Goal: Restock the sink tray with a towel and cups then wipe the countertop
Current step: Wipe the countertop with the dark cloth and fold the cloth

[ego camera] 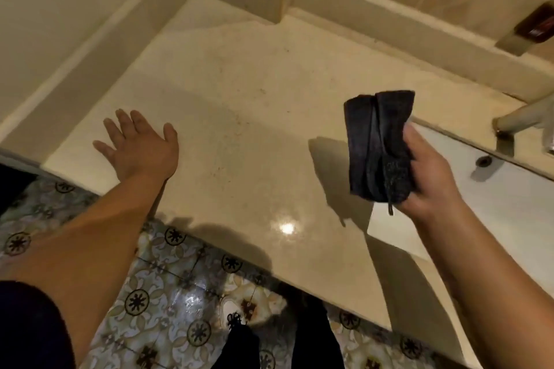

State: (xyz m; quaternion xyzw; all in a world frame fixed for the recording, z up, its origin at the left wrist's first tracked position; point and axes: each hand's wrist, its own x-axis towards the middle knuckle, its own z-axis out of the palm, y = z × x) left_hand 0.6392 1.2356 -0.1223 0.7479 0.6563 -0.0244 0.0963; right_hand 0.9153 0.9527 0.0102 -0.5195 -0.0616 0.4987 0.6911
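A beige stone countertop [245, 93] fills the middle of the view. My right hand [428, 171] holds a folded dark grey cloth [377, 144] in the air above the counter's right part, just left of the sink; the cloth casts a shadow on the stone. My left hand [141, 144] lies flat on the counter near its front left corner, fingers spread, holding nothing. No tray, towel or cups are in view.
A white sink basin [494, 198] with a drain hole [483, 160] lies at the right, a metal faucet [521, 117] above it. A raised beige ledge [389, 6] runs along the back and left walls. Patterned floor tiles [180, 293] and my feet are below the counter edge.
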